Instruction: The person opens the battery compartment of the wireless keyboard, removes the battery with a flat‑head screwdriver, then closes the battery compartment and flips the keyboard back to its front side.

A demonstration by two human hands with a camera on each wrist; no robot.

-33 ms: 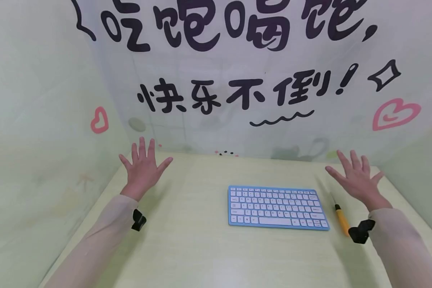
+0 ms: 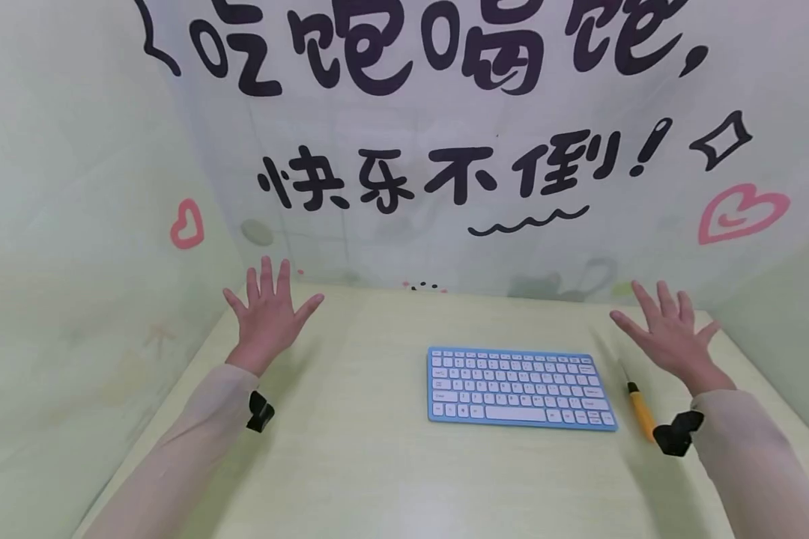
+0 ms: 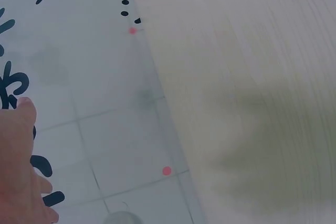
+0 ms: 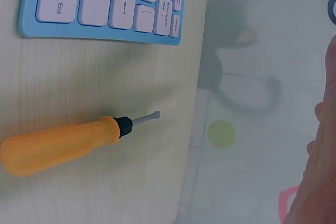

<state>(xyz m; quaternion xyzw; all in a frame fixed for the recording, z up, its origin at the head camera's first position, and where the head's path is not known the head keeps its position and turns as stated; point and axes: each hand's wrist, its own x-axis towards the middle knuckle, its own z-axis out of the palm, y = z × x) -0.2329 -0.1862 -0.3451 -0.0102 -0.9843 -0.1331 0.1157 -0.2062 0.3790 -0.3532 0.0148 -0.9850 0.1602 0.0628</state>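
My left hand (image 2: 266,323) hovers with spread fingers over the table's left side, holding nothing; part of that hand (image 3: 21,166) edges into the left wrist view. On the right, my other hand (image 2: 674,337) is raised with its fingers fanned out and nothing in it. Nearest to it lies a screwdriver (image 2: 640,412) with a yellow-orange handle and black collar. Its flat metal tip points toward the back wall in the right wrist view, where the handle (image 4: 63,145) shows fully. Left of the screwdriver lies a blue keyboard (image 2: 519,389) with white keys. Neither hand touches these things.
The pale wood-grain table (image 2: 350,464) meets a printed cloth backdrop (image 2: 377,247) with black characters at its far edge. Cloth walls (image 2: 94,299) stand at both sides. A small black device (image 2: 261,412) sits on each wrist.
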